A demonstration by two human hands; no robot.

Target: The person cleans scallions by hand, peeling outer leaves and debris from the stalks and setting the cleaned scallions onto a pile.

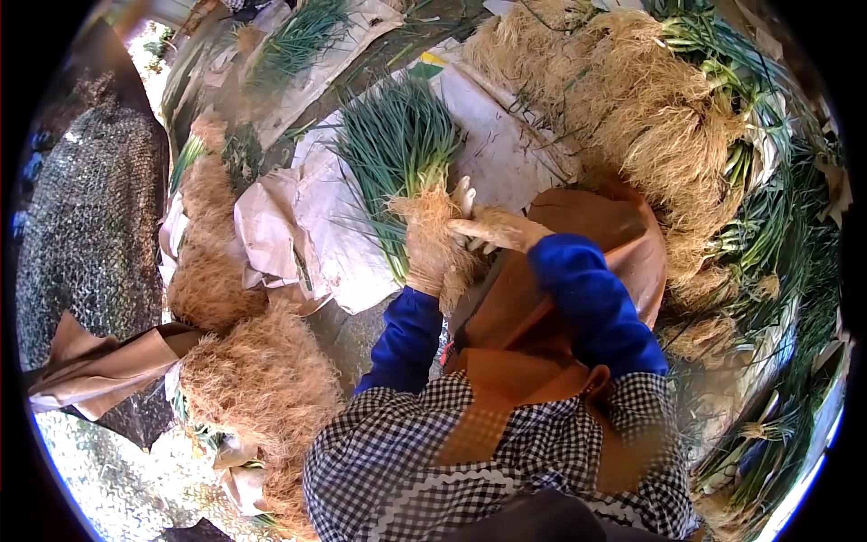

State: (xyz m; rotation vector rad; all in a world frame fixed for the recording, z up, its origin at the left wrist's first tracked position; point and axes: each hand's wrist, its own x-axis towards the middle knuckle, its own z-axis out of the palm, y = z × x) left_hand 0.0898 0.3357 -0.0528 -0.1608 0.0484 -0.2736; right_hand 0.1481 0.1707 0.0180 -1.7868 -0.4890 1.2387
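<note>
Nearest us are a black-and-white checked garment [397,452] and an orange-brown apron [614,239], with a heap of straw-coloured roots [262,379] to our left. Ahead, we see a bunch of spring onions [411,149] over a pale sheet [506,167], its root end towards us, its long axis running away and slightly left to the leaf tips. Our left hand [428,260] reaches forward, closed about the root end, partly hidden; our right hand [495,228] comes across from the right, fingers partly curled at the roots, though we cannot tell whether it grips. The bunch has tangled tan roots, pale-green bases and dark-green, fanned leaves. Farther off, more leaves [302,41] lie on another sheet [357,41].
</note>
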